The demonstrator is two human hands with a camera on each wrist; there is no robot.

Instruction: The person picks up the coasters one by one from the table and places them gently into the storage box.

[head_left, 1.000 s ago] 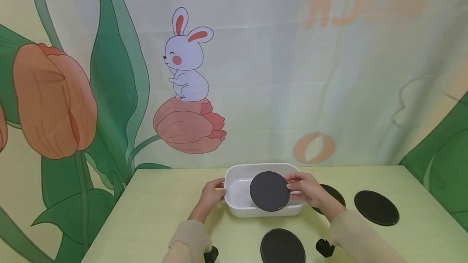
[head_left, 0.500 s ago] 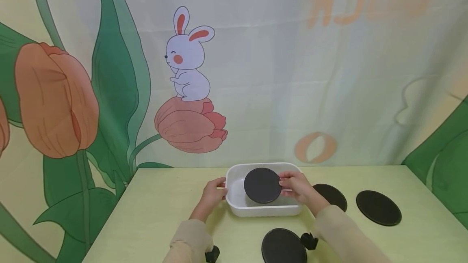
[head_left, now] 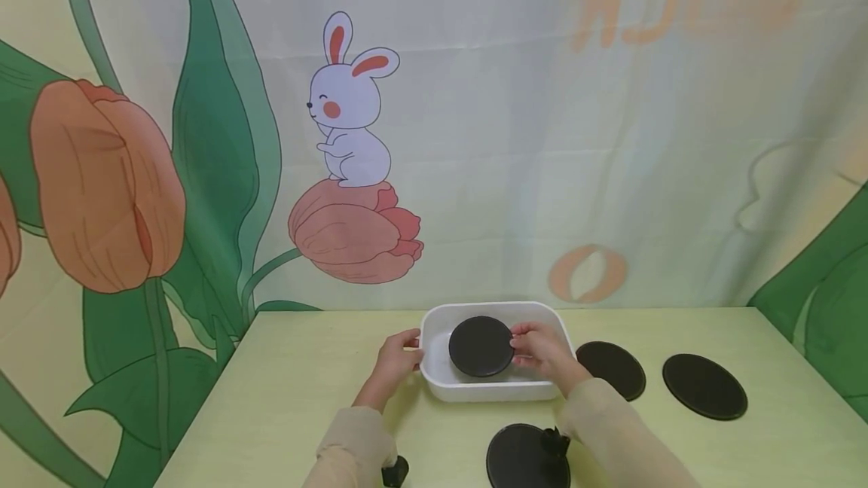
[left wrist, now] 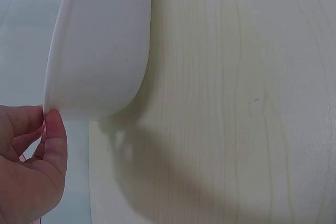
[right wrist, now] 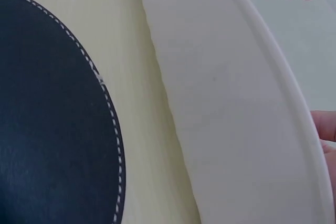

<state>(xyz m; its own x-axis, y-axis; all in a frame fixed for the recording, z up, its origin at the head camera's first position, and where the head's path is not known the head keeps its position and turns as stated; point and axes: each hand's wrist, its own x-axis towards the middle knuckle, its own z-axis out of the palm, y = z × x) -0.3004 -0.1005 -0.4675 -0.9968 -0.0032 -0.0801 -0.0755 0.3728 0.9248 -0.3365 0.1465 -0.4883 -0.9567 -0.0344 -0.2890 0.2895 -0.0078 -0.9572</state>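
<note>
A white rectangular plastic basin (head_left: 495, 393) stands near the back edge of the table. My left hand (head_left: 396, 358) pinches its left rim; in the left wrist view the thumb of that hand (left wrist: 37, 166) lies against the basin's outer wall (left wrist: 102, 51). Inside the basin, my right hand (head_left: 540, 349) holds a round black coaster (head_left: 480, 346) by its right edge. Whether the coaster touches the basin floor I cannot tell. The right wrist view shows only bits of the right hand (right wrist: 328, 145) behind the basin wall (right wrist: 226, 93).
Two more black coasters, a nearer one (head_left: 612, 370) and a farther one (head_left: 705, 387), lie right of the basin. Another coaster (head_left: 515, 465) lies in front of it. White stitching edges a coaster (right wrist: 52, 108) in the right wrist view. A printed curtain (head_left: 475, 134) hangs behind the table.
My right hand has moved left and carried the coaster from over the basin's front rim down into the basin, tilting it flatter. The left hand has stayed on the rim.
</note>
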